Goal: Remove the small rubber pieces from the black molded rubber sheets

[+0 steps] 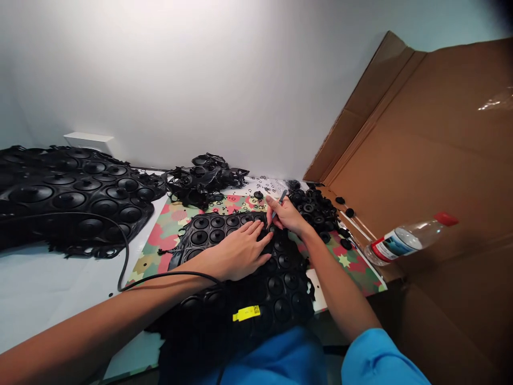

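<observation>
A black rubber sheet (276,286) with rows of round moulded discs lies over the table edge in front of me. My left hand (242,248) rests flat on it, fingers stretched toward the upper right. My right hand (285,215) is closed around a slim grey pen-like tool (282,197), its lower end hidden by the fingers near the sheet's far right part. The two hands are close together but apart at the palms. A yellow tag (246,313) lies on the near part of the sheet.
More moulded sheets (68,187) are stacked at left. Torn black scraps (204,179) lie at the back, loose black discs (315,208) at right. A bottle (409,240) with a red cap leans by the cardboard (433,144). A black cable (127,256) crosses my left forearm.
</observation>
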`<action>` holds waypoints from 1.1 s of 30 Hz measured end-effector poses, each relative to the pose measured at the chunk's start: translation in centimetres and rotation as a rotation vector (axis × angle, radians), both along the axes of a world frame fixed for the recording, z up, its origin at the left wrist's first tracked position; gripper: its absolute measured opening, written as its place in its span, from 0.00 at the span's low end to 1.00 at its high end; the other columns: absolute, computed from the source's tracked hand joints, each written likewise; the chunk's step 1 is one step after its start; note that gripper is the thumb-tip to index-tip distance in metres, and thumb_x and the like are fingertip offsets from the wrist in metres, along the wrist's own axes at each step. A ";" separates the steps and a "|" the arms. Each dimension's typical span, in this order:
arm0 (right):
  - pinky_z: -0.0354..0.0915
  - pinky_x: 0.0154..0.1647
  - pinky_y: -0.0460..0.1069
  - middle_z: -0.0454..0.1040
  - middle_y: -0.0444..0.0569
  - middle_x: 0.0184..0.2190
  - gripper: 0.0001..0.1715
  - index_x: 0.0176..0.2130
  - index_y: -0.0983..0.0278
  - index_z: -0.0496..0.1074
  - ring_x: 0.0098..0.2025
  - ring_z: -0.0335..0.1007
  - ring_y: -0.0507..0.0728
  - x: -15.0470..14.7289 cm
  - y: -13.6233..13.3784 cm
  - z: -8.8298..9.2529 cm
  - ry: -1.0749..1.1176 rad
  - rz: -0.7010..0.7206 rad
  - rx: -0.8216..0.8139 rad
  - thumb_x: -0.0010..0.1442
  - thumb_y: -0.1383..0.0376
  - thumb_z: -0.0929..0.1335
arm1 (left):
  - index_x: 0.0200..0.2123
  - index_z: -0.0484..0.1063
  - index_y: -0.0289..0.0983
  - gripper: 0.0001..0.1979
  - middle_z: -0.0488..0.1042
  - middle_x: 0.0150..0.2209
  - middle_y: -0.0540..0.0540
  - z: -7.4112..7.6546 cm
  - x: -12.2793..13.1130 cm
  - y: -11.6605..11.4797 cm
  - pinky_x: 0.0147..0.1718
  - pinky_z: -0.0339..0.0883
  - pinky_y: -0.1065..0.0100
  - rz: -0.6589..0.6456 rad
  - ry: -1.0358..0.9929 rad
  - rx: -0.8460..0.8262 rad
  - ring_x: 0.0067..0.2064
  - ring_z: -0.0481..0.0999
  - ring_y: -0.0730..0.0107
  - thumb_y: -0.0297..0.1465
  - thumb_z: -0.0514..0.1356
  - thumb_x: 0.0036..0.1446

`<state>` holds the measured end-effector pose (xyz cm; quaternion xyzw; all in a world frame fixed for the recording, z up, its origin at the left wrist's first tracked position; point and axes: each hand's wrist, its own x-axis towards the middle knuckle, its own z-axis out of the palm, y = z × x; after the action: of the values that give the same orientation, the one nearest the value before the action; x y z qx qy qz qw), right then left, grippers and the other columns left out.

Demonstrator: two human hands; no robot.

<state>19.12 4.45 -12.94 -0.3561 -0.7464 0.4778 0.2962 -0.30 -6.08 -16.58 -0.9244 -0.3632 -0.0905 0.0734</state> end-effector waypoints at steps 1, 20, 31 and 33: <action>0.50 0.14 0.44 0.62 0.42 0.09 0.48 0.20 0.65 0.76 0.11 0.55 0.47 0.0 -0.2 0.1 -0.005 0.011 0.000 0.70 0.31 0.65 | 0.75 0.65 0.27 0.34 0.66 0.73 0.21 -0.2 0.0 0.0 0.73 0.59 0.44 0.010 -0.003 0.007 0.76 0.66 0.38 0.46 0.49 0.80; 0.51 0.14 0.44 0.61 0.42 0.08 0.51 0.20 0.64 0.75 0.11 0.55 0.48 -0.6 -0.6 0.1 0.006 -0.035 -0.019 0.62 0.23 0.65 | 0.70 0.69 0.21 0.30 0.71 0.67 0.16 0.4 0.7 -0.5 0.69 0.65 0.43 0.017 0.016 0.062 0.70 0.73 0.33 0.39 0.51 0.78; 0.52 0.13 0.44 0.61 0.41 0.09 0.50 0.21 0.63 0.74 0.11 0.55 0.48 -0.3 -0.5 0.0 0.023 -0.015 -0.023 0.62 0.23 0.65 | 0.69 0.69 0.21 0.30 0.71 0.67 0.16 0.5 0.6 -0.6 0.68 0.64 0.44 0.021 0.015 0.074 0.71 0.73 0.34 0.39 0.50 0.78; 0.52 0.14 0.44 0.61 0.41 0.09 0.50 0.21 0.63 0.74 0.11 0.55 0.48 -0.3 -0.5 -0.1 0.018 -0.016 -0.018 0.62 0.23 0.64 | 0.69 0.70 0.21 0.29 0.72 0.67 0.17 0.4 0.7 -0.6 0.67 0.66 0.44 0.016 0.009 0.077 0.70 0.73 0.34 0.38 0.51 0.77</action>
<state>18.83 3.99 -13.08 -0.3606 -0.7366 0.4851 0.3035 0.37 -6.69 -16.15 -0.9184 -0.3664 -0.0997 0.1112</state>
